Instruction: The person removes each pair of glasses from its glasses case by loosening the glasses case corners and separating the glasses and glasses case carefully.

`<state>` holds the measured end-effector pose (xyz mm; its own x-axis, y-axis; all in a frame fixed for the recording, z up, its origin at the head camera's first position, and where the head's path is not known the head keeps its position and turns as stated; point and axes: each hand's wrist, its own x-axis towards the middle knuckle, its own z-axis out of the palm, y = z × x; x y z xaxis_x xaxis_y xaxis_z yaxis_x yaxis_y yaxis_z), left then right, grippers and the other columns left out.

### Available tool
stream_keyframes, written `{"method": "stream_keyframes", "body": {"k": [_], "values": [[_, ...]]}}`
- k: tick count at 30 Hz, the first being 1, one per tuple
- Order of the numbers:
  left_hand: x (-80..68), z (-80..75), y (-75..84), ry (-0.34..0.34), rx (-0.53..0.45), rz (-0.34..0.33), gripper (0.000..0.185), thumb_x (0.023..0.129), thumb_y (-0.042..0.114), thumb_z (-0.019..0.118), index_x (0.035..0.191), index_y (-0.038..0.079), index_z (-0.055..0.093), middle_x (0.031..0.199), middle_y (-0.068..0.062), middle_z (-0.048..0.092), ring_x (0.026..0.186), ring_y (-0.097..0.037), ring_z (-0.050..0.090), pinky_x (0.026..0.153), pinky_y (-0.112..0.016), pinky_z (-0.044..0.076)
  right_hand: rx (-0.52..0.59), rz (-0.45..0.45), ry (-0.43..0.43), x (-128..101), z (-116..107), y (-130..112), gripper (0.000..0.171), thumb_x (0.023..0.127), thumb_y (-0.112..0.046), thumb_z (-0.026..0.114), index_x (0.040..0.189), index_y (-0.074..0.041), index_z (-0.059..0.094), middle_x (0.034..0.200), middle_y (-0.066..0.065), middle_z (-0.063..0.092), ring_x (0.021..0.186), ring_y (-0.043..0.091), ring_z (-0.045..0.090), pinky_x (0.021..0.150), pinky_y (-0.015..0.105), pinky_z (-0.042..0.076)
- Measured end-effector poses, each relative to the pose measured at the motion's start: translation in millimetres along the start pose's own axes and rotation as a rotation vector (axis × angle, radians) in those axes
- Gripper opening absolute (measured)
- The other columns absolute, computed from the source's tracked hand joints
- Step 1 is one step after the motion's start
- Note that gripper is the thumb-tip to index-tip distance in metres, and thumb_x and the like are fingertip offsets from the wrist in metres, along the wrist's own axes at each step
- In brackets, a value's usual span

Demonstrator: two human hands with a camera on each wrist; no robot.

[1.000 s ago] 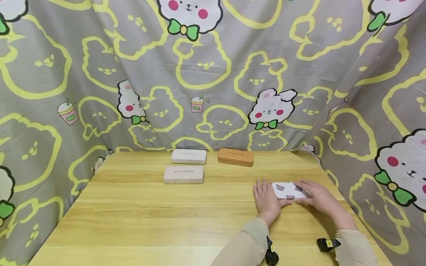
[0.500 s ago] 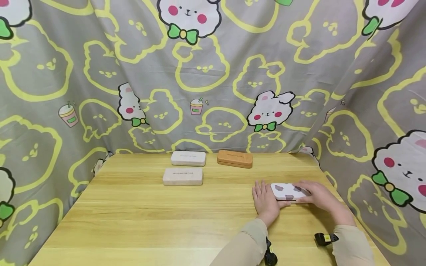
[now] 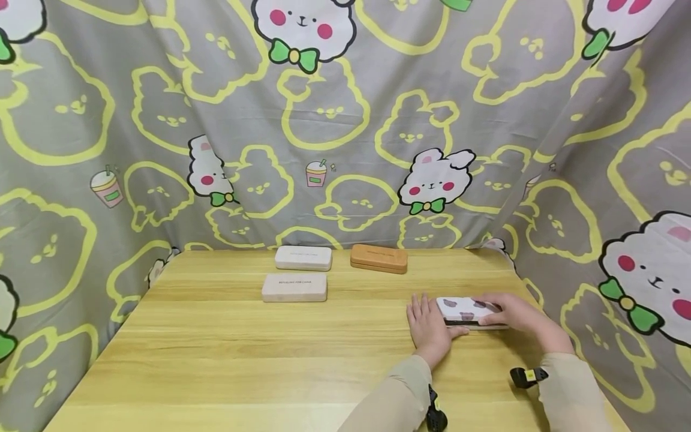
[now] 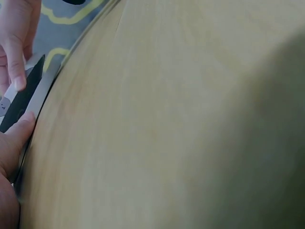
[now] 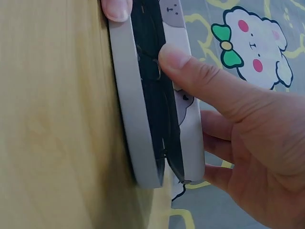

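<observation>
The lid (image 5: pixel 192 143) could snap down and nip a finger if the right hand (image 3: pixel 510 313) lets its thumb slip. That hand pinches the lid of the bear case (image 3: pixel 457 307), which sits part open on the table (image 3: pixel 243 348), between it and the left hand (image 3: pixel 430 330), whose thumb presses the bottom half (image 5: pixel 131 105); the inside (image 5: pixel 153 109) is too dark to tell.

Wrist close-ups seemingly share the case (image 5: pixel 157 102).
</observation>
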<state>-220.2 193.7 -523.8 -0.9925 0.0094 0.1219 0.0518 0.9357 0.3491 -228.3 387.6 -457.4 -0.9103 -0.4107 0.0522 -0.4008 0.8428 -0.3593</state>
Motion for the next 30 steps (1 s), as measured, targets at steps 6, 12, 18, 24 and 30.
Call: {"method": "stream_keyframes", "body": {"k": [6, 12, 18, 24, 30], "values": [[1.7, 0.7, -1.8, -0.001, -0.008, 0.004, 0.106, 0.056, 0.085, 0.062, 0.14, 0.021, 0.048, 0.155, 0.004, 0.04, 0.15, -0.02, 0.025, 0.122, -0.039, 0.023, 0.031, -0.001, -0.085, 9.6, -12.9, 3.2, 0.059, 0.08, -0.041, 0.075, 0.125, -0.004, 0.066, 0.122, 0.019, 0.068, 0.11, 0.033, 0.063, 0.088, 0.038, 0.052], [1.9, -0.3, -2.1, 0.007, -0.021, 0.006, 0.105, 0.056, 0.084, 0.064, 0.139, 0.021, 0.049, 0.154, 0.003, 0.041, 0.15, -0.021, 0.025, 0.122, -0.04, 0.023, 0.077, -0.016, -0.121, 12.9, -20.6, 5.6, 0.053, 0.083, -0.038, 0.074, 0.123, -0.004, 0.067, 0.12, 0.02, 0.068, 0.109, 0.034, 0.064, 0.087, 0.035, 0.053], [-1.3, -3.0, -0.3, -0.017, -0.043, 0.011, 0.103, 0.057, 0.082, 0.066, 0.139, 0.022, 0.049, 0.154, 0.003, 0.041, 0.15, -0.021, 0.024, 0.122, -0.04, 0.023, 0.124, -0.001, -0.101, 9.3, -20.3, 11.5, 0.046, 0.086, -0.034, 0.072, 0.123, -0.006, 0.068, 0.121, 0.019, 0.069, 0.11, 0.026, 0.064, 0.086, 0.026, 0.052], [-1.0, -0.5, -1.2, -0.008, -0.045, 0.014, 0.103, 0.057, 0.082, 0.065, 0.139, 0.021, 0.049, 0.155, 0.002, 0.04, 0.15, -0.022, 0.024, 0.122, -0.04, 0.022, 0.161, 0.007, -0.068, 6.9, -15.5, 16.6, 0.044, 0.088, -0.032, 0.07, 0.123, -0.005, 0.068, 0.121, 0.018, 0.069, 0.108, 0.019, 0.063, 0.084, 0.023, 0.052], [-1.4, -0.2, -1.0, 0.005, -0.026, 0.012, 0.105, 0.056, 0.083, 0.064, 0.14, 0.021, 0.049, 0.155, 0.002, 0.04, 0.15, -0.022, 0.025, 0.122, -0.04, 0.023, 0.175, 0.004, -0.043, 5.5, -14.0, 18.8, 0.041, 0.09, -0.029, 0.069, 0.122, -0.005, 0.068, 0.118, 0.017, 0.07, 0.101, 0.005, 0.062, 0.08, 0.02, 0.05]]}}
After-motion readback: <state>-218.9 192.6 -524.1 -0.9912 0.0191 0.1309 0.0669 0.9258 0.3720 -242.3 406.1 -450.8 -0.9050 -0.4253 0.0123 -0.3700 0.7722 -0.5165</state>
